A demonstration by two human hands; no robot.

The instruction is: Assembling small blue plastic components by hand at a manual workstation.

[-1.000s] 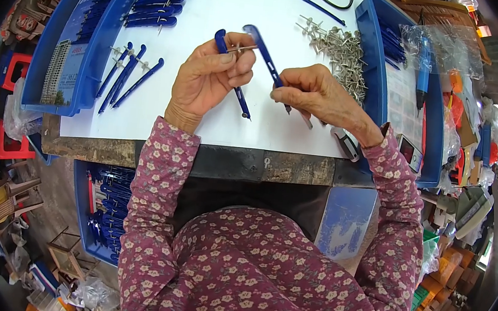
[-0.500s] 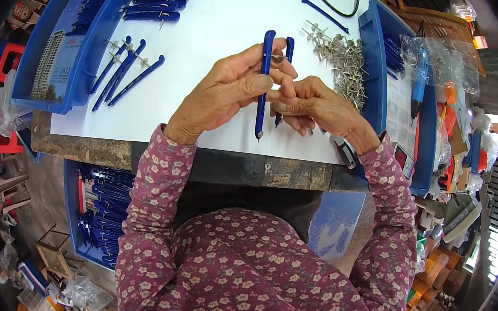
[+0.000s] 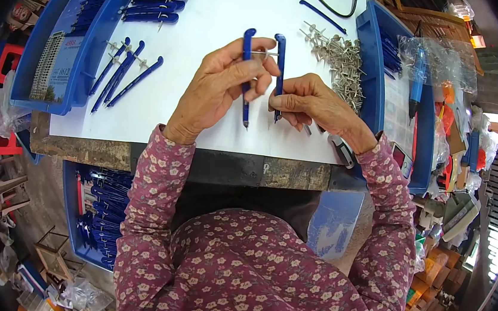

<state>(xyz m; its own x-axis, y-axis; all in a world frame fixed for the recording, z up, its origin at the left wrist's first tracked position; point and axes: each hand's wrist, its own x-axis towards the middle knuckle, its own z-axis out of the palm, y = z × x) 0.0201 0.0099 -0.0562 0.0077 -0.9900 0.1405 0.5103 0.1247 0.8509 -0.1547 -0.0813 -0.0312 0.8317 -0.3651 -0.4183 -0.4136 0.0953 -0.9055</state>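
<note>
My left hand [image 3: 216, 86] grips a slim blue hook-ended strip [image 3: 248, 43] between thumb and fingers, holding it upright above the white work surface. A thin metal pin [image 3: 264, 53] spans from this strip to a second blue strip [image 3: 280, 56] beside it. Closed around the lower part of that second strip is my right hand [image 3: 323, 105]. Below its fingers shows a small metal piece [image 3: 307, 130], which I cannot make out clearly. Loose metal pins with round heads [image 3: 339, 59] lie heaped beyond my right hand.
Several blue strips with pins [image 3: 128, 72] lie at left, with more stacked behind [image 3: 155, 5]. Blue trays stand on the left [image 3: 83, 73] and right [image 3: 377, 66]. One loose strip [image 3: 322, 16] and a black cable [image 3: 329, 10] lie at the back. A blue bin [image 3: 69, 216] sits below the table edge.
My left hand has shifted left with its strip, away from my right hand. The second strip and the pin between the two now show more fully.
</note>
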